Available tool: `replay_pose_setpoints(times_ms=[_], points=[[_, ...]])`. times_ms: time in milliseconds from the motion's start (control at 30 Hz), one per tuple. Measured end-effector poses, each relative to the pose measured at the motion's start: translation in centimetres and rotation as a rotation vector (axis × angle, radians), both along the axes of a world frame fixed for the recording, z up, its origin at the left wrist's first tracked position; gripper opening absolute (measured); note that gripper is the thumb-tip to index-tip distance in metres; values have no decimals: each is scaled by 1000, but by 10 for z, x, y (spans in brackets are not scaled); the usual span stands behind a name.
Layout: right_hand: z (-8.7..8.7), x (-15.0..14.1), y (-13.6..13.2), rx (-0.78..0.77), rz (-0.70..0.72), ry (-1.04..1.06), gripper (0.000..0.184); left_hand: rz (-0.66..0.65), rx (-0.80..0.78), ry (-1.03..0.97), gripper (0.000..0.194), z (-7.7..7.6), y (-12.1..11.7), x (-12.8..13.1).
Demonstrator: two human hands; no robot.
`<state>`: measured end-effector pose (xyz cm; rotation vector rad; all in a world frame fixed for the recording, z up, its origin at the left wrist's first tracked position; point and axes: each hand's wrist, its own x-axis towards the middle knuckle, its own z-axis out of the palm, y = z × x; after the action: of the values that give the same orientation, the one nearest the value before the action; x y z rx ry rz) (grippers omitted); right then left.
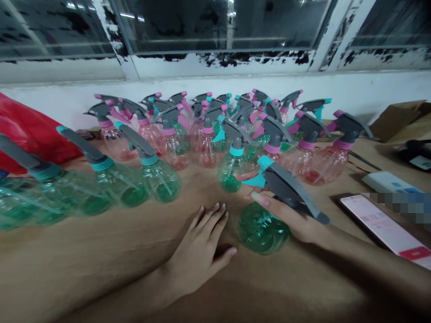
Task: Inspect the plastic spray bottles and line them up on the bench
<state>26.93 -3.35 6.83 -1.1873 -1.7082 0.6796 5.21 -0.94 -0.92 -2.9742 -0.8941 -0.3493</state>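
My right hand grips a green spray bottle by its neck, below the grey head with a teal nozzle and trigger. The bottle is tilted a little, and my fingers partly hide its collar. Flat on the brown tabletop, just left of that bottle, lies my left hand, fingers stretched out and holding nothing. Straight behind the held bottle stands another green spray bottle with a teal collar. A further green spray bottle is beyond my left hand, at the end of a row.
Pink spray bottles and some green ones crowd the back by the white wall. To the right lie a phone, a white and blue box, a black object and a cardboard box. A red bag sits left.
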Motion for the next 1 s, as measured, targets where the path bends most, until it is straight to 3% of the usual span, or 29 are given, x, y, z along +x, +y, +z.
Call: replay_pose_setpoints(times_ms=[233,433,667,833,1000], points=[[0,1,-1,-57,2,19,24,6,-12,16,61,-1,1,1],[-6,10,-3,-115,-89,-120,21,0,-11,26,60,1,-1,-1],[2,4,-1,23,41,-32,29,9,-21,9,61,-1,0,-1],[2,2,-1,68,-47,-52,31,8,-31,19,61,-1,0,-1],[-4,6,-3,-20,-94,-92,30,9,-17,18,61,-3,1,-1]])
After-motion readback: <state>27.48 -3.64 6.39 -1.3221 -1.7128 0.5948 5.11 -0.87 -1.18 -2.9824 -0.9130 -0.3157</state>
